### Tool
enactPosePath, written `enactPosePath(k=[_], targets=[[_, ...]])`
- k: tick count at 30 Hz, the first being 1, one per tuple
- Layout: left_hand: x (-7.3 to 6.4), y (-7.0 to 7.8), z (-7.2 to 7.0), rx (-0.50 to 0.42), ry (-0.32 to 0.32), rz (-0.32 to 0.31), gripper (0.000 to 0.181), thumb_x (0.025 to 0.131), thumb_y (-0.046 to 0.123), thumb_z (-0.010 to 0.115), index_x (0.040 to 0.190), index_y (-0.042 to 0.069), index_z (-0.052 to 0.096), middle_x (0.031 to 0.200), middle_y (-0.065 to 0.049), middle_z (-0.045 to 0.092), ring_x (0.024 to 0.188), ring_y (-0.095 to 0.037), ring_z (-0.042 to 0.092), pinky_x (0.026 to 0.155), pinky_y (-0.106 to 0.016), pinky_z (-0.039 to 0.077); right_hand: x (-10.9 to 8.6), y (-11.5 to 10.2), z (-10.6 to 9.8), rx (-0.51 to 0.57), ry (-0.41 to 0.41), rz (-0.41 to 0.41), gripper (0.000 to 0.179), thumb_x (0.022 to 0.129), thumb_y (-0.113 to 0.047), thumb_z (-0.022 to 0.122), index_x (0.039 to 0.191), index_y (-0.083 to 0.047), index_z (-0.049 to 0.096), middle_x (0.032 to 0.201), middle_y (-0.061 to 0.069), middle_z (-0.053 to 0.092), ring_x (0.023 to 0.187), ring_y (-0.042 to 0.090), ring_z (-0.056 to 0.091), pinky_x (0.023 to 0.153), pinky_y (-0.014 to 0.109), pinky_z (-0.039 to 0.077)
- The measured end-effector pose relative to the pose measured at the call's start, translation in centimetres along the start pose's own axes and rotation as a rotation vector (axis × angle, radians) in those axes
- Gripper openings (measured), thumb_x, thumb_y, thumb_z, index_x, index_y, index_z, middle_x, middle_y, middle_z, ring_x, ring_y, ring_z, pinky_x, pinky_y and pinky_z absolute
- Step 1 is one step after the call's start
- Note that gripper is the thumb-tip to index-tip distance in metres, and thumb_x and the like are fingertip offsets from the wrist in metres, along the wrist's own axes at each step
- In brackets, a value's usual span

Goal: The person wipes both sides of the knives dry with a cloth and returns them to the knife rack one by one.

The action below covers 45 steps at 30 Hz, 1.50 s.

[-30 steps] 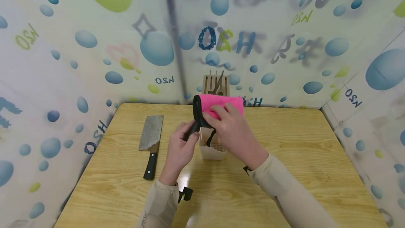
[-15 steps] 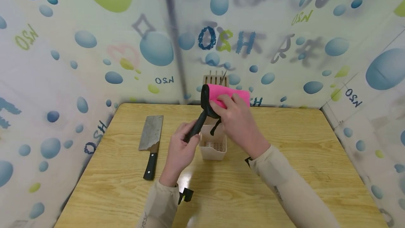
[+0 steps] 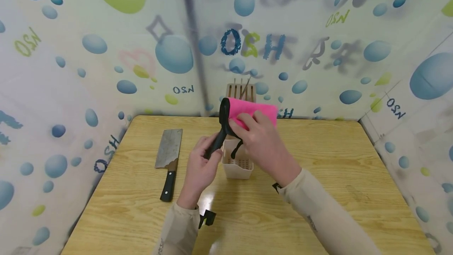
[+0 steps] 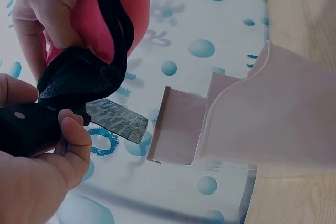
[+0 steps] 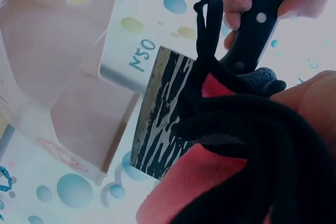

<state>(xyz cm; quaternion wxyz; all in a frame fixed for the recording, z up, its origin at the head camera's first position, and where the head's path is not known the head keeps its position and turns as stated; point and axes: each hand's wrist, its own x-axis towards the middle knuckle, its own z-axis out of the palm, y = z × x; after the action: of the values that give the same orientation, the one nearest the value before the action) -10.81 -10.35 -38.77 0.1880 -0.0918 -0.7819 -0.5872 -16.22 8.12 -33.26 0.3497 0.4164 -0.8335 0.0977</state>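
Note:
My left hand (image 3: 201,168) grips the black riveted handle of a knife (image 5: 261,19); thumb and fingers close round it. My right hand (image 3: 263,143) holds a bright pink cloth (image 3: 256,107) with black edging and a black hanging loop (image 5: 210,24). That cloth wraps around the knife near the handle and hides part of the blade. In the left wrist view a stretch of patterned, reflective blade (image 4: 118,120) shows past the cloth. Both hands are above the table, in front of a pale beige knife holder (image 3: 238,172).
A cleaver (image 3: 168,156) with a black handle lies on the wooden table (image 3: 329,176), left of my left hand. Behind the cloth, the holder's slotted top (image 3: 233,91) has a pointed metal blade (image 3: 245,87) standing in it. A patterned wall (image 3: 304,42) rises behind the table.
My right hand and the cloth went up and right along the knife, then came part of the way back down and left. My left hand stayed nearly in place, still gripping the handle.

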Motion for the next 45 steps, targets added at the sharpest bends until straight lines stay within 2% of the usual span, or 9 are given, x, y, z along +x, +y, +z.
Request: enactPosePath(k=[8,16,24,32,34,40,45], targets=[[0.1,-0.1,0.0,-0.010,0.011,0.012,0.042,0.092,-0.002,0.059,0.133,-0.002,0.067,0.102,-0.016,0.065,0.076,-0.018,0.053,0.063,-0.025,0.043,-0.5,-1.1,-0.5,-0.012,-0.030,-0.044,0.045,0.078,0.009,0.068,0.120,-0.006,0.073,0.111,0.014,0.070,0.079,0.028,0.052,0.073,0.035,0.043],[0.0,-0.1,0.0,-0.004,0.017,0.002,0.038,0.090,-0.002,0.059,0.127,-0.003,0.070,0.102,-0.016,0.064,0.075,-0.018,0.053,0.063,-0.025,0.043,-0.8,-2.0,-0.9,-0.019,-0.066,-0.065,0.043,0.082,0.008,0.064,0.122,-0.007,0.073,0.112,0.013,0.070,0.076,0.026,0.049,0.072,0.033,0.043],[0.0,-0.1,0.0,-0.017,0.007,0.028,0.027,0.104,0.007,0.057,0.124,-0.006,0.069,0.096,-0.015,0.060,0.074,-0.015,0.053,0.065,-0.026,0.045,-0.9,-1.7,-0.8,0.000,-0.079,-0.028,0.048,0.078,0.008,0.069,0.123,-0.007,0.073,0.113,0.014,0.070,0.081,0.028,0.054,0.077,0.035,0.046],[-0.1,0.1,0.1,-0.138,-0.047,0.014,0.032,0.106,0.005,0.053,0.133,-0.011,0.062,0.096,-0.017,0.055,0.072,-0.015,0.061,0.063,-0.026,0.053,-0.7,-0.7,-0.4,0.011,-0.069,0.015,0.048,0.077,0.010,0.068,0.122,-0.006,0.074,0.113,0.015,0.069,0.082,0.029,0.053,0.076,0.036,0.047],[-0.1,0.2,0.1,-0.126,-0.049,0.022,0.032,0.106,0.005,0.054,0.133,-0.010,0.062,0.096,-0.017,0.055,0.071,-0.014,0.060,0.062,-0.025,0.052,-0.6,-0.4,-0.4,0.015,-0.059,0.024,0.046,0.079,0.010,0.069,0.122,-0.006,0.075,0.112,0.015,0.069,0.082,0.029,0.053,0.075,0.036,0.047],[-0.4,0.5,0.0,-0.011,-0.039,0.051,0.032,0.104,0.008,0.059,0.132,-0.006,0.065,0.095,-0.013,0.060,0.077,-0.016,0.057,0.065,-0.026,0.048,-0.6,0.4,-0.5,0.019,-0.042,0.052,0.042,0.085,0.010,0.067,0.123,-0.006,0.075,0.113,0.017,0.070,0.082,0.031,0.054,0.075,0.037,0.046],[-0.6,0.6,0.1,0.040,-0.027,0.064,0.035,0.099,0.005,0.065,0.133,-0.005,0.065,0.100,-0.015,0.061,0.077,-0.018,0.056,0.066,-0.027,0.049,-0.8,1.0,-0.8,0.033,-0.022,0.074,0.041,0.087,0.012,0.065,0.123,-0.004,0.074,0.113,0.018,0.069,0.088,0.034,0.056,0.077,0.039,0.047]])
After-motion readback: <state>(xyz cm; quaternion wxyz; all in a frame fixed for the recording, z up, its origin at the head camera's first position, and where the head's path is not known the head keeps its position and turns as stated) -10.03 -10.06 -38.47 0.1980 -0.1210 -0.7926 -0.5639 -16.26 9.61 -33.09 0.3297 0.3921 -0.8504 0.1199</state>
